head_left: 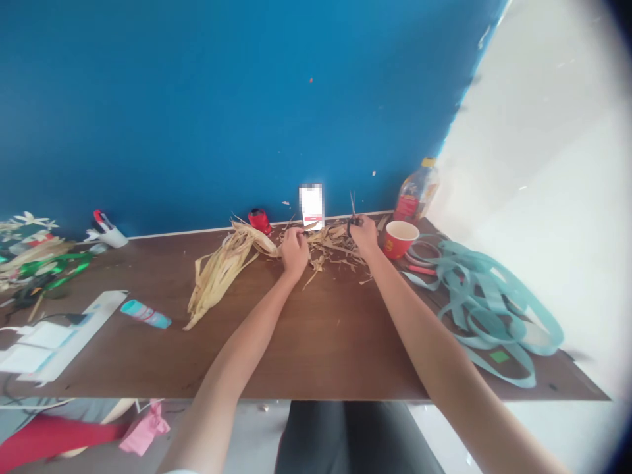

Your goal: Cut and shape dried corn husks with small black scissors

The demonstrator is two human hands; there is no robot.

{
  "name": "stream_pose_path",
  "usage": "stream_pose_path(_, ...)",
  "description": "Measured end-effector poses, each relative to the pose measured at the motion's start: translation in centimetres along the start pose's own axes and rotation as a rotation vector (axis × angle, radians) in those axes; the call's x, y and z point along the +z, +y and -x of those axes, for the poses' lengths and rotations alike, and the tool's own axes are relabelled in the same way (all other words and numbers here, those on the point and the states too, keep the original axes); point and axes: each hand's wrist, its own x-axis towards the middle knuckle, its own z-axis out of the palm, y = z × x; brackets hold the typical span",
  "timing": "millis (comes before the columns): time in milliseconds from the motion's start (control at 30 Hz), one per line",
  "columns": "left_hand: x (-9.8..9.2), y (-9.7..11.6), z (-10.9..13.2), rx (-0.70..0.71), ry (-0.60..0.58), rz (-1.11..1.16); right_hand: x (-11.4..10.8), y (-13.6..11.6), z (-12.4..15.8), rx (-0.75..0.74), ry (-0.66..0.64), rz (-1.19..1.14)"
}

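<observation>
My left hand (294,251) is closed on a strip of dried straw-coloured leaf at the edge of a pile of dried leaf strips (223,270) on the brown table (316,342). My right hand (364,235) is closed around a pair of dark scissors (352,212), whose blades point up toward the blue wall. Small leaf scraps (332,249) lie scattered between the two hands.
A red paper cup (399,237) and a plastic bottle (415,191) stand right of my right hand. Teal ribbon loops (486,303) cover the table's right end. A teal tube (145,314), white papers (54,336), a stapler (105,228) and green foliage (44,266) lie left.
</observation>
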Motion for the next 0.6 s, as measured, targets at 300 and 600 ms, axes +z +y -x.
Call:
stream_pose_path(300,-2.1,-1.3,-0.5,-0.155,0.240,-0.403,0.1,-0.5,0.2,-0.006,-0.052,-0.002)
stream_pose_path(600,-2.3,-2.2,-0.6,-0.111,0.344,-0.262,0.5,-0.2,0.5,-0.064,-0.062,0.019)
